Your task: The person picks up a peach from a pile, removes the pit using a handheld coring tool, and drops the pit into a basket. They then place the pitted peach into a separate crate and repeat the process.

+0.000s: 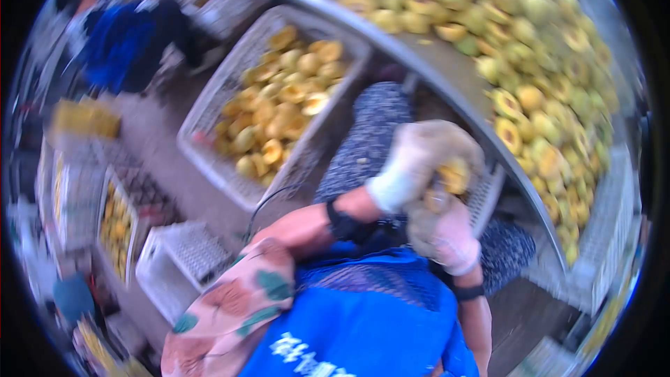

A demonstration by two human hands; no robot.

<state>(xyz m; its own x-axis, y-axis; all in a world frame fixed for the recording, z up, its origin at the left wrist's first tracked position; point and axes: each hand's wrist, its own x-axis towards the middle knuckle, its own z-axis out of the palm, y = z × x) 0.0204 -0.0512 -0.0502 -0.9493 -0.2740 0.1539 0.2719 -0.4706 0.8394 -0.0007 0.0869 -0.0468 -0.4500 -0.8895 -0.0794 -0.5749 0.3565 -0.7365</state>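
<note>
My left hand [429, 153], in a pale work glove with a white cuff, curls around a yellow peach piece [455, 175] above my lap. Just below it my right hand [443, 232], gloved with a pinkish cuff, is closed and close against the left. Between the two hands a small round brownish thing [437, 200] shows; blur hides whether it is part of the fruit or a tool. Beyond my hands, a metal-rimmed table [457, 63] bears a large heap of halved yellow peaches [544, 112].
A white crate [209, 178] with peach halves stands left of my legs. Farther left are a white crate [164, 272], a crate of yellow fruit [115, 230] and a yellow container [87, 120]. A person in blue [122, 45] sits at the upper left. The table's curved rim passes close to my hands.
</note>
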